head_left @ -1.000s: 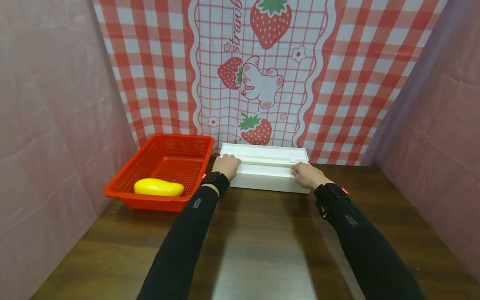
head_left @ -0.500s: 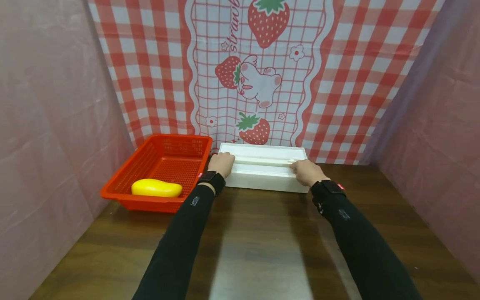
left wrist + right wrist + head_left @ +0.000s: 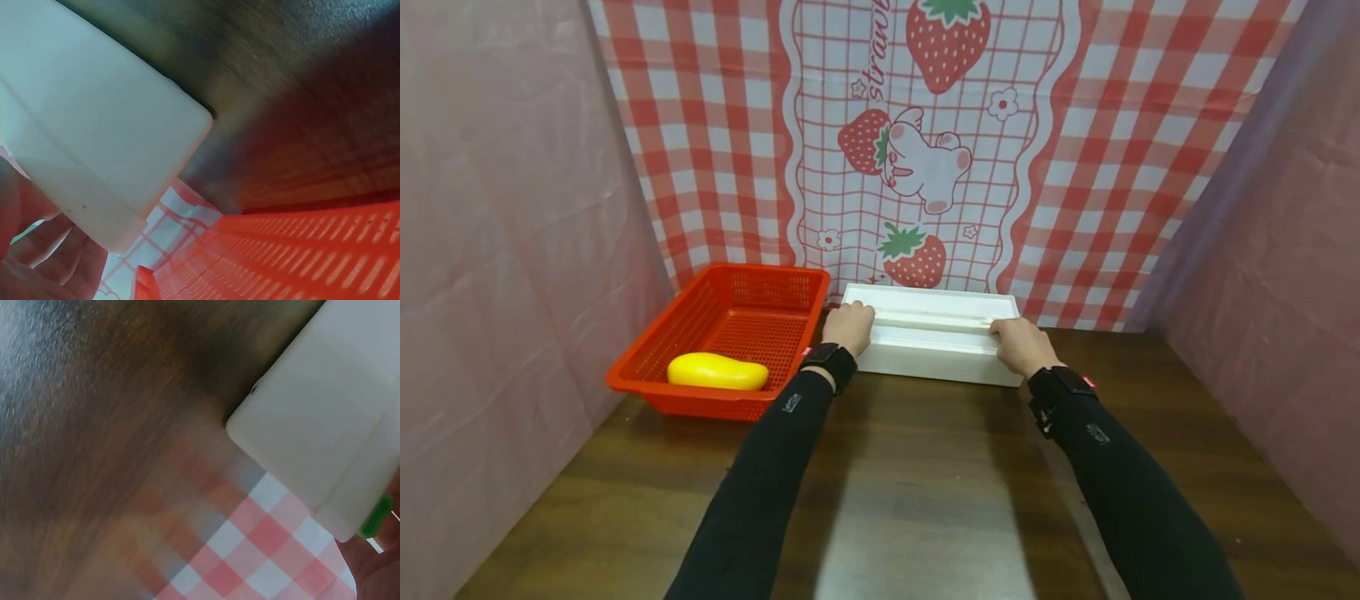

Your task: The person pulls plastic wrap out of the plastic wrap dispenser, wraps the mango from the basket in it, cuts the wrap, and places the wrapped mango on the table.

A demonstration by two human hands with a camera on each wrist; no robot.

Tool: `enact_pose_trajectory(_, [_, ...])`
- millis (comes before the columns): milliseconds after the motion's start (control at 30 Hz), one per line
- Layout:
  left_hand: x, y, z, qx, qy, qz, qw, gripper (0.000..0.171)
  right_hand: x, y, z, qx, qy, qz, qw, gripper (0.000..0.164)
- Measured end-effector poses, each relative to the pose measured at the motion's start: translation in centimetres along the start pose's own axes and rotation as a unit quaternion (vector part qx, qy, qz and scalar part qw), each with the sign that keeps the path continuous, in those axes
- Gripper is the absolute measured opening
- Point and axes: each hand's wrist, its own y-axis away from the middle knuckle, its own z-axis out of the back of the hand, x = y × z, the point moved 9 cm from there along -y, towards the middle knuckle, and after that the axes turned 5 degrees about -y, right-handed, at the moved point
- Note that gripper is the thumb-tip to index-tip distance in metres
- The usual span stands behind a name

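A long white box lies on the brown table near the back curtain, with a pale strip running lengthwise along its top. At the box's left end, my left hand holds the upper edge; the left wrist view shows its thumb and fingers at that corner. My right hand grips the right end, its fingertips at the strip's end. Beside those fingers a small green piece shows in the right wrist view. Both hands hide parts of the box's ends.
An orange-red plastic basket stands just left of the box. A yellow mango-like object lies inside it. A strawberry-print checked curtain hangs behind, and pink cloth walls flank the brown table.
Both hands have shifted slightly outward along the box, toward its ends. The box, basket and yellow object keep their places; the head view moves a little.
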Motion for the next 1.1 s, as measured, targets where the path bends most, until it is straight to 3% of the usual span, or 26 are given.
enact_pose_trajectory(167, [-0.1,0.1,-0.1,-0.014,0.012,0.007,0.9998,0.018,-0.5,0.5,0.1,-0.013,-0.033,-0.009,0.999,0.026])
enact_pose_trajectory(600, [1.3,0.4,0.7,0.005,0.086,0.069,0.9939,0.02,-0.1,0.5,0.9,-0.037,-0.069,-0.025,0.997,0.028])
enact_pose_trajectory(1100, [2.3,0.9,1.4,-0.007,0.159,0.08,0.984,0.008,0.0,0.5,1.2,-0.037,-0.092,-0.049,0.994,0.03])
